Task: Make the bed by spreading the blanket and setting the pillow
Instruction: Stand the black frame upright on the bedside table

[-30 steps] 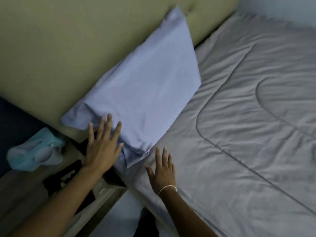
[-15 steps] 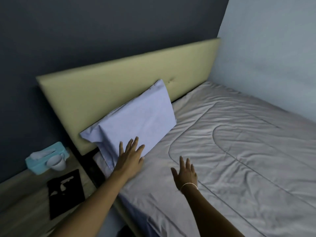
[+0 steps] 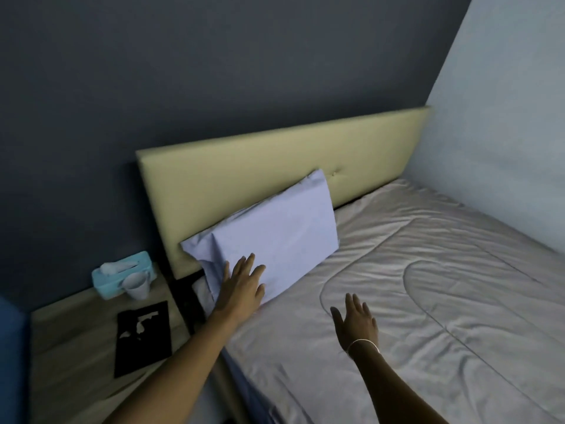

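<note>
Two hands were over the bed. Left hand (image 3: 243,284): fingers straight and spread, flat on the lower near corner of the pillow (image 3: 275,237), grasping nothing. Right hand (image 3: 356,321): fingers straight, released, palm down over the blanket (image 3: 443,286); contact with it could not be told. Pillow: pale blue, propped tilted against the headboard (image 3: 244,166), its bottom edge on the blanket. Blanket: grey, quilted, spread across the mattress up to the headboard, lightly creased. Side table (image 3: 76,341), left of the bed: tissue box (image 3: 122,273), cup (image 3: 136,286) touching its front, black sheet (image 3: 143,338) nearer the camera.
</note>
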Available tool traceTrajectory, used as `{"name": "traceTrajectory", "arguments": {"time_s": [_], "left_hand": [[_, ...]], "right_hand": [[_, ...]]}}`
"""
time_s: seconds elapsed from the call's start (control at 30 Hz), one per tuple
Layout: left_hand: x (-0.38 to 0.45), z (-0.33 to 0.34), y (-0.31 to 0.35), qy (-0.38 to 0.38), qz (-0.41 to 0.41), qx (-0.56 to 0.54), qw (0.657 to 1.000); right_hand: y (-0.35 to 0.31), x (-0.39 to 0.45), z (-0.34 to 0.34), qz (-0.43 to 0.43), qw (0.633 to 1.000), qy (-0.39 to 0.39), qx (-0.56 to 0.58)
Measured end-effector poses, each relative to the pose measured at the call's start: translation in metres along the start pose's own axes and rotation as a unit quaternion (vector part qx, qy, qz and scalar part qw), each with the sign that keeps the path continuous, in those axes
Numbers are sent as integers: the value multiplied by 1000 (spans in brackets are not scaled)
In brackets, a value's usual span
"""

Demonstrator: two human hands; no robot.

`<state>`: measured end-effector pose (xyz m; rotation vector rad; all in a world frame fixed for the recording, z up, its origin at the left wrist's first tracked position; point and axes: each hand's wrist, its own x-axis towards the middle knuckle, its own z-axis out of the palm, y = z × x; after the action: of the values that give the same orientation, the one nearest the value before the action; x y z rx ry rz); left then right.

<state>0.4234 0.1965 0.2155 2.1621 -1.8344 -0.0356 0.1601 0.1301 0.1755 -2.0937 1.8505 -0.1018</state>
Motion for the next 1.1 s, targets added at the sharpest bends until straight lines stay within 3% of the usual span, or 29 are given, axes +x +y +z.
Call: {"name": "traceTrajectory", "arguments": {"time_s": [0.33,0.53,0.8,0.97,1.1], "left_hand": [[-16,-16,-138,29,-136,28,990],[-55,-11,-249,68,-268,-38,960],[-135,53,-348,-39,-413,-40,909],[-167,109,-346,-90,-465,-113,874],[-171,166,-357,-98,-465,-155,866]], "right_hand": [[-137,42,56,-133,990,-52,-10],[-252,57,121,-207,971,-121,-10],[-347,32,224,-270,935,-225,-47],[-348,23,273,-317,890,-323,-56],[-354,52,334,-332,864,-373,-72]]}}
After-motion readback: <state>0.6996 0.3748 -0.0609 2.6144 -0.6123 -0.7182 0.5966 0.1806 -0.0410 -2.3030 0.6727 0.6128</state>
